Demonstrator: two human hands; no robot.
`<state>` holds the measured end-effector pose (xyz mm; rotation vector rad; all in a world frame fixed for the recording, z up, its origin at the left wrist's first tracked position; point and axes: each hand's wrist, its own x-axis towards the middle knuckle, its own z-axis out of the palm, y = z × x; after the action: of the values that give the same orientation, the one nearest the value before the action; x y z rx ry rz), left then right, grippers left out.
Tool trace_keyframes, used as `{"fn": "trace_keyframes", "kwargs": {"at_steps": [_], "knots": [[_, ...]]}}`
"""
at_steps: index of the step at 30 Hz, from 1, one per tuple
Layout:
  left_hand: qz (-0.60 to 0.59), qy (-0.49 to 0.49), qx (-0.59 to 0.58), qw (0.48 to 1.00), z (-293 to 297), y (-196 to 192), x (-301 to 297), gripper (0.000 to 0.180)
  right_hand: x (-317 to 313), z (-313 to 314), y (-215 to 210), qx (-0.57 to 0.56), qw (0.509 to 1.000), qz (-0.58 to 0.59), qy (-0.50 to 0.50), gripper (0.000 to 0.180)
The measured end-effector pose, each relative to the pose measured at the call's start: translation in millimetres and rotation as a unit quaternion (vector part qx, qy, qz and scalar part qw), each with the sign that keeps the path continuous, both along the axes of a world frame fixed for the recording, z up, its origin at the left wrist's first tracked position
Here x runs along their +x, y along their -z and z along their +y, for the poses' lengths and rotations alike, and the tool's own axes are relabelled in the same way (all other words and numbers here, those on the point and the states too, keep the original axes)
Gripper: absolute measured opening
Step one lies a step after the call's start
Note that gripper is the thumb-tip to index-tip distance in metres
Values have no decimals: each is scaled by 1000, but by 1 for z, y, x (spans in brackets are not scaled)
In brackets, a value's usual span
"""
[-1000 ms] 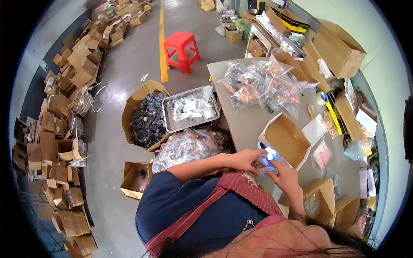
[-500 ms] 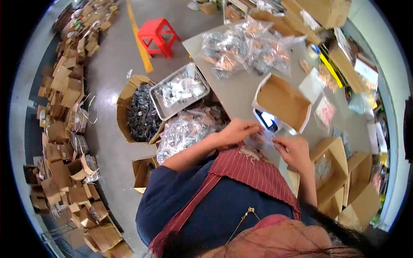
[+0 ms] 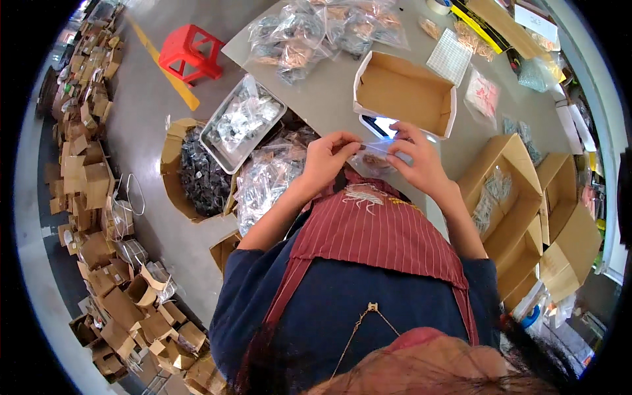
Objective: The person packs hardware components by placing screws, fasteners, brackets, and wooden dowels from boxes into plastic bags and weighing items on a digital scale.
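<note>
The person's 2 hands are apart, raised in front of the chest, with a clear bag (image 3: 374,163) stretched across the gap between them. The left hand (image 3: 334,158) is pinched on the left side of the bag, its thumb and fingertips pointing right and the knuckles bent upward. The right hand (image 3: 416,158) grips the opposite side, its thumb below and its fingers curled above, all pointing left. Something brownish shows inside the bag, but it is too small to make out.

The left forearm (image 3: 280,214) slants up and to the right from a dark blue sleeve (image 3: 253,270); the right forearm (image 3: 463,220) slants up and to the left, so the 2 arms lean toward each other. Both hands are above the top edge of a striped red apron (image 3: 382,237).

Just beyond the fingers, a phone (image 3: 378,125) with a bright screen lies on the grey table (image 3: 316,99), right by the near edge of a shallow open box (image 3: 403,89). A heap of filled plastic bags (image 3: 326,29) is farther back on the table. Left of the table are a metal tray (image 3: 217,156) of small packets (image 3: 247,122) and a carton (image 3: 171,168) of black pieces (image 3: 201,174).
</note>
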<state>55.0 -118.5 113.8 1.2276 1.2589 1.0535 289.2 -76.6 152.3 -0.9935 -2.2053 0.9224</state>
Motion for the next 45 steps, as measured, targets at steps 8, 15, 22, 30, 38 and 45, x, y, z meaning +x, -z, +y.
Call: {"fn": "trace_keyframes", "kwargs": {"at_steps": [8, 15, 22, 30, 38, 45], "knots": [[201, -28, 149, 968, -5, -19, 12, 11, -21, -11, -1, 91, 993, -39, 61, 20], [221, -18, 212, 952, -2, -19, 17, 11, -32, -12, 0, 90, 995, -17, 36, 19], [210, -3, 216, 954, -1, -17, 17, 11, -31, -7, 9, 111, 994, -1, 3, 19], [243, -8, 161, 957, 18, -10, -3, 15, -9, 3, 19, 147, 988, -46, 10, 13], [261, -17, 118, 958, 24, 4, -15, 18, 13, -12, 10, 93, 995, -40, 13, 12], [272, -18, 105, 956, 23, 13, -19, 20, 14, -20, 13, 4, 1000, -9, 12, 10]]}}
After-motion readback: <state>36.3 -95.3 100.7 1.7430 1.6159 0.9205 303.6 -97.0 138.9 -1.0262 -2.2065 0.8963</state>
